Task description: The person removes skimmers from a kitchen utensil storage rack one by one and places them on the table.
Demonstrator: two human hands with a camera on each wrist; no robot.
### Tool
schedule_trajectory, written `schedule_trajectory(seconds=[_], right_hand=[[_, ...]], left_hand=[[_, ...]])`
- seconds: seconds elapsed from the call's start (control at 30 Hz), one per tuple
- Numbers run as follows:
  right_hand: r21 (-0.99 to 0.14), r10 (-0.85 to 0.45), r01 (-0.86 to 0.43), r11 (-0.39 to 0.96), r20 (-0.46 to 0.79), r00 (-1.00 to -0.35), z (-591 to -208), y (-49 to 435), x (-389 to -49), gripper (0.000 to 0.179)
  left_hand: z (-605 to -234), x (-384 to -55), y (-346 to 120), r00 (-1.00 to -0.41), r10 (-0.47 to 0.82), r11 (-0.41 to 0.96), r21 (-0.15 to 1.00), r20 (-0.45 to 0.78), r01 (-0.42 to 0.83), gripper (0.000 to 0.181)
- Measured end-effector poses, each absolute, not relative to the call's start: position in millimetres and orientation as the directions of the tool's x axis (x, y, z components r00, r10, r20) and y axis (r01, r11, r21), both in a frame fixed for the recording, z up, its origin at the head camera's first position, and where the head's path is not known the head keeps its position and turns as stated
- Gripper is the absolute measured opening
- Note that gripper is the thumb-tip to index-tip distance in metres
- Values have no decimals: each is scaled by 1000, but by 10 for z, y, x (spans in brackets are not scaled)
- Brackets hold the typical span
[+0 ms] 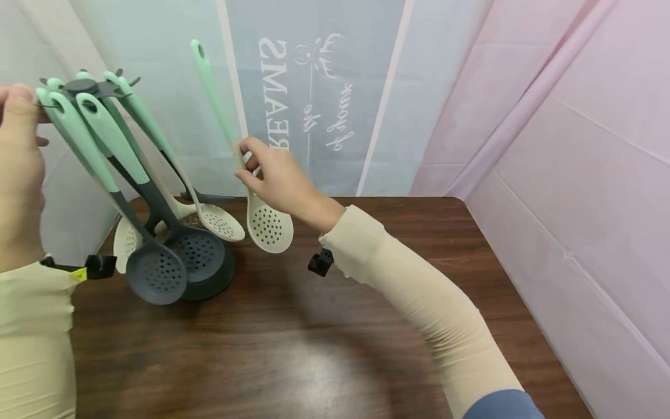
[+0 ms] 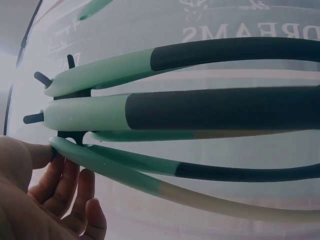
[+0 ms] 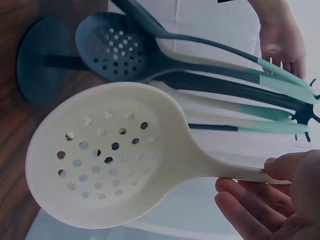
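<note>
Right hand (image 1: 274, 177) pinches the stem of a cream skimmer (image 1: 270, 227) with a rounded perforated bowl and mint-green handle. The skimmer is held above the brown wood-grain table (image 1: 251, 361), just right of the dark grey round-based utensil stand (image 1: 82, 87). Left hand (image 1: 18, 169) pinches a hook tip atop this stand, beside hanging mint-handled utensils (image 1: 157, 273) in dark grey and cream.

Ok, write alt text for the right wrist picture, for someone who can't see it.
The right hand pinches the shaft of a cream perforated spoon, its bowl large in the foreground. Behind, dark and cream utensils with green handles hang from a dark stand with a round base; the left hand is beside the handles.
</note>
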State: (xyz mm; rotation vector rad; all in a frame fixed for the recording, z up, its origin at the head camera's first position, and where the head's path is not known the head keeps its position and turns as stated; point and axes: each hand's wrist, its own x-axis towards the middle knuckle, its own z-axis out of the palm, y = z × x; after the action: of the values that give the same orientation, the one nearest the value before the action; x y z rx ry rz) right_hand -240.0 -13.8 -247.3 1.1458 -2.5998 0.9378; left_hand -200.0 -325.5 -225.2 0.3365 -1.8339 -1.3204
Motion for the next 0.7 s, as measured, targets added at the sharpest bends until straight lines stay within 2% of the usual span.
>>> schedule_trajectory(seconds=[0.2,0.53,0.7], right_hand=[[-506,-585,-717,480,424,-691,-2345,21,-2425,28],[-549,-532,-687,477,441,-722,-2262,350,-2439,25],[-555,-524,-672,490,428,-736,-2271,517,-2465,23]], left_hand=[[-2295,-2061,-3313,-612,-621,449,863,489,234,28],[-2287,-2009,-3257,-615,-623,478,858,483,190,18],[-2295,-1990,-3251,-604,-612,503,841,510,201,22]])
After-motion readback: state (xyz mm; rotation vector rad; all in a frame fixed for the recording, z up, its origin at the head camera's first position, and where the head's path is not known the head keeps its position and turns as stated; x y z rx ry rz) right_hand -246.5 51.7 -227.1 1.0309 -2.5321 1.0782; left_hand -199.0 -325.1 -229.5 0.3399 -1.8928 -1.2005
